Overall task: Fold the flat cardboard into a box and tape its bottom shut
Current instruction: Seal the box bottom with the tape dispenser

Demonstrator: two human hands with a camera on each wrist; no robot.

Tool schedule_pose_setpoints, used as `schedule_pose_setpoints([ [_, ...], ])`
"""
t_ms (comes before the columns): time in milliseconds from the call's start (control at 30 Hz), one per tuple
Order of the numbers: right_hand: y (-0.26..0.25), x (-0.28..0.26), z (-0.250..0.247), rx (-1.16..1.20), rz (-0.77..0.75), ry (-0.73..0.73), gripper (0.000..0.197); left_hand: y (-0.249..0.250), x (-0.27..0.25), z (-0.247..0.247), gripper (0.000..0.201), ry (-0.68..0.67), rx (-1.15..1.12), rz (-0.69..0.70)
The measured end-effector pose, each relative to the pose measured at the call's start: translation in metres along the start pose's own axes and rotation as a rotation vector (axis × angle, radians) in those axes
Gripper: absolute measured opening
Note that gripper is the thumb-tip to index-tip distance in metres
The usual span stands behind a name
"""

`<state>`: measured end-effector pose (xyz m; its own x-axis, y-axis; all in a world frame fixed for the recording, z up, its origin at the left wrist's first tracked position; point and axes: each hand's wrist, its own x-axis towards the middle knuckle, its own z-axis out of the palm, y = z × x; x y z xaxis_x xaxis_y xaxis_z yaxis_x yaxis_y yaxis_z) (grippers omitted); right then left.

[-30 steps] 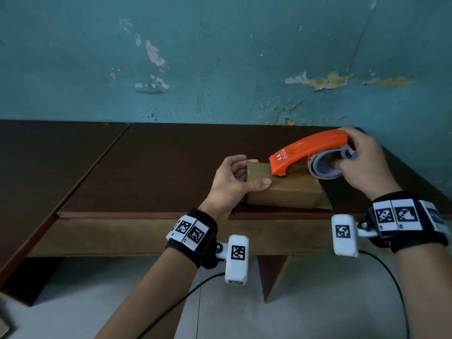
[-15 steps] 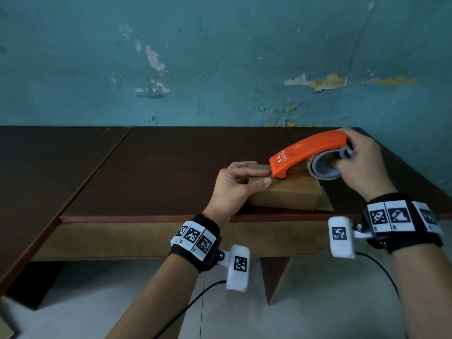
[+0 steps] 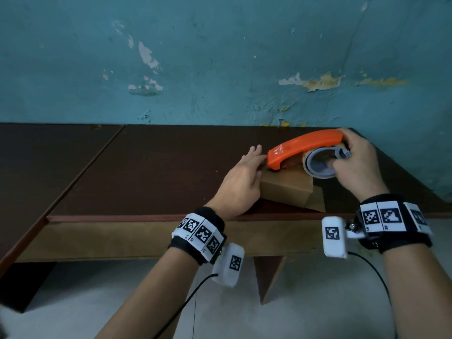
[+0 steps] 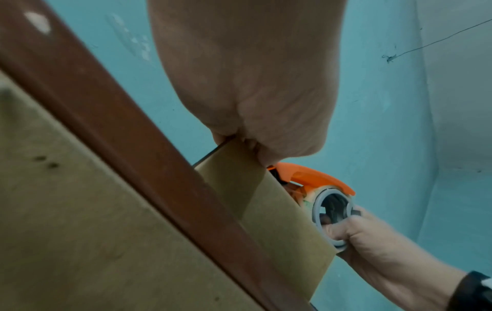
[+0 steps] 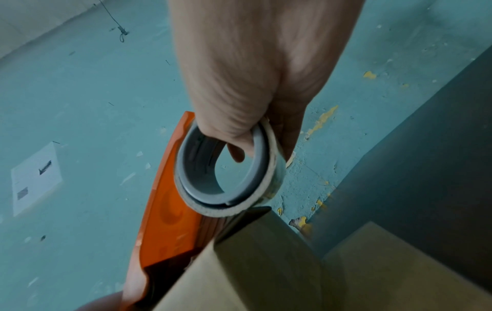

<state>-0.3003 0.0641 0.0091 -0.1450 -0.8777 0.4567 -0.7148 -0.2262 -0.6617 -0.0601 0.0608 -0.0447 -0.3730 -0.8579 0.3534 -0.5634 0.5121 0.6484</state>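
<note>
- Cardboard is already folded: the box (image 3: 285, 189) stands as a closed block on the table (image 3: 156, 172), near the front edge and toward the right end, with one flap (image 3: 316, 200) lying flat on the tabletop at its right side.
- Judging by that shape, the folding step looks finished, and the face turned up is probably the bottom to be sealed; I cannot see the seam itself.
- The tape dispenser (image 3: 305, 149), orange with a grey hub, has its nose down on the far left part of the box top, so taping appears to be just starting.
- No strip of tape on the cardboard is clear in any view, so I cannot tell whether any has been laid yet.
- The right hand (image 3: 354, 165) grips the dispenser at the roll end, with a finger hooked through the grey ring, as the right wrist view shows.
- The left hand (image 3: 241, 182) lies against the left side of the box with fingers stretched out flat toward the dispenser nose; it braces the box and grasps nothing.
- What seems left: draw the dispenser across the top toward the right edge, cut the tape, and press the strip down over the ends.
- The box sits close to the table's front edge, so a hard pull could slide it off.
</note>
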Motion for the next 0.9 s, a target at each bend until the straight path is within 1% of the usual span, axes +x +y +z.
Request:
schedule_pose_setpoints([
  [100,0.0,0.001,0.0,0.006,0.003,-0.002,0.055,-0.004,0.0,-0.004,0.054,0.033,-0.065,-0.013],
  [167,0.0,0.001,0.0,0.022,0.005,0.001,0.055,-0.004,0.001,-0.007,0.057,0.028,-0.065,-0.027],
  [300,0.0,0.001,0.002,0.069,-0.006,-0.03,0.056,0.0,0.002,-0.014,0.06,-0.008,0.168,-0.012],
  [400,-0.002,0.001,0.003,0.1,-0.03,-0.05,0.056,0.003,0.002,-0.015,0.065,0.032,0.343,0.028],
  [433,-0.003,0.001,0.003,0.109,-0.036,-0.057,0.056,0.004,0.001,-0.014,0.071,0.05,0.409,0.023],
  [500,-0.005,0.001,0.004,0.122,-0.046,-0.066,0.055,0.006,0.0,-0.009,0.09,0.068,0.51,0.004],
  [567,-0.007,0.0,0.004,0.115,-0.044,-0.072,0.054,0.006,-0.001,-0.005,0.102,0.049,0.499,0.0],
  [667,-0.011,-0.004,0.005,0.063,-0.03,-0.051,0.053,0.006,-0.002,-0.003,0.104,-0.03,0.36,-0.036],
  [700,-0.012,-0.005,0.007,0.042,-0.005,-0.012,0.053,0.006,-0.002,-0.003,0.103,-0.039,0.359,-0.047],
  [767,-0.013,-0.007,0.011,0.044,0.122,0.109,0.049,0.007,-0.003,-0.002,0.099,-0.032,0.386,-0.043],
  [833,-0.013,-0.009,0.018,0.142,0.28,0.197,0.043,0.008,-0.003,-0.002,0.096,-0.02,0.404,-0.041],
  [900,-0.014,-0.012,0.027,0.301,0.387,0.256,0.04,0.008,-0.002,-0.001,0.097,-0.019,0.408,-0.053],
])
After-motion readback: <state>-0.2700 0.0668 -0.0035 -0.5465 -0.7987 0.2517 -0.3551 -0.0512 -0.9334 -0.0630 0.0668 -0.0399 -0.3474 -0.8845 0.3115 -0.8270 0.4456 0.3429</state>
